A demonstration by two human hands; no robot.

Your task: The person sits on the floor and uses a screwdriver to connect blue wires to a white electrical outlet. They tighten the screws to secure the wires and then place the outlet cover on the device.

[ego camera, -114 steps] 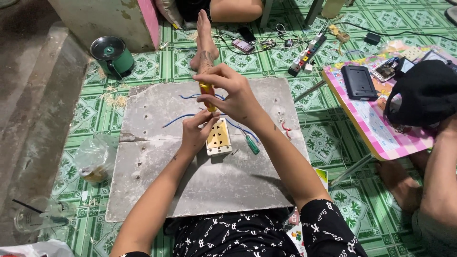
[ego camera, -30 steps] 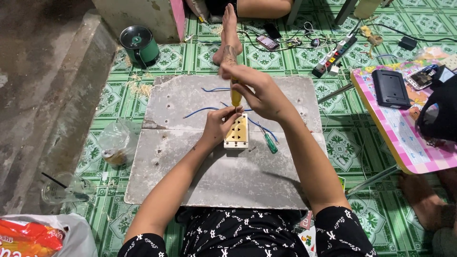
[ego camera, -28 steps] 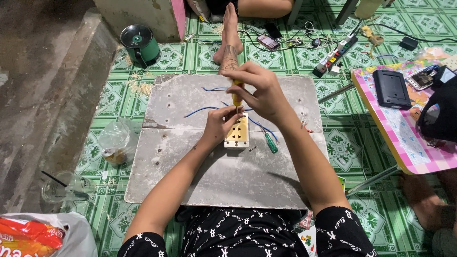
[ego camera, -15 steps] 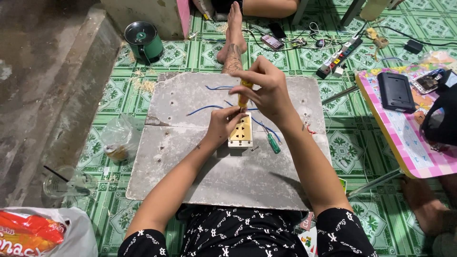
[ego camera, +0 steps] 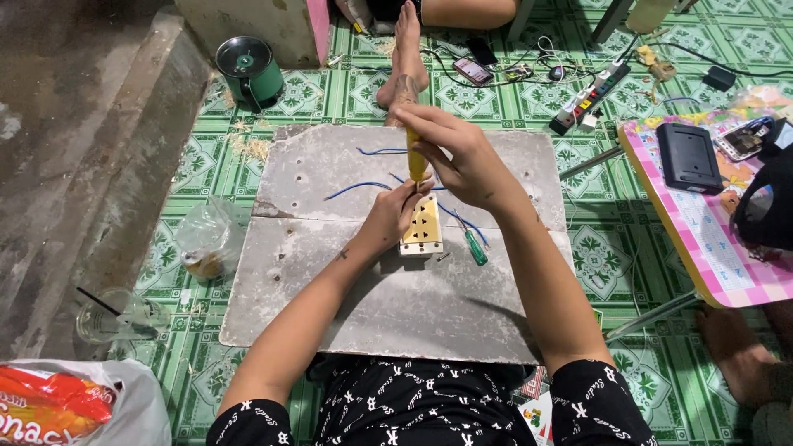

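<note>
On a grey board [ego camera: 396, 306] over the green tiled floor, the left hand [ego camera: 388, 219] pins a cream socket [ego camera: 422, 226], light and rigid, best gripped by its edges. The right hand [ego camera: 462, 157] grasps a yellow screwdriver [ego camera: 415, 162] upright above it.

I sit on a floor of green patterned tiles [ego camera: 347, 91]; to my left it gives way to a strip of bare grey concrete [ego camera: 74, 140]; the light is even and casts only soft shadows. A low table with a pink chequered cover [ego camera: 702, 239] stands at my right; a pale block with a pink edge [ego camera: 264, 25] stands ahead; grey table legs [ego camera: 607, 21] show beyond.
</note>
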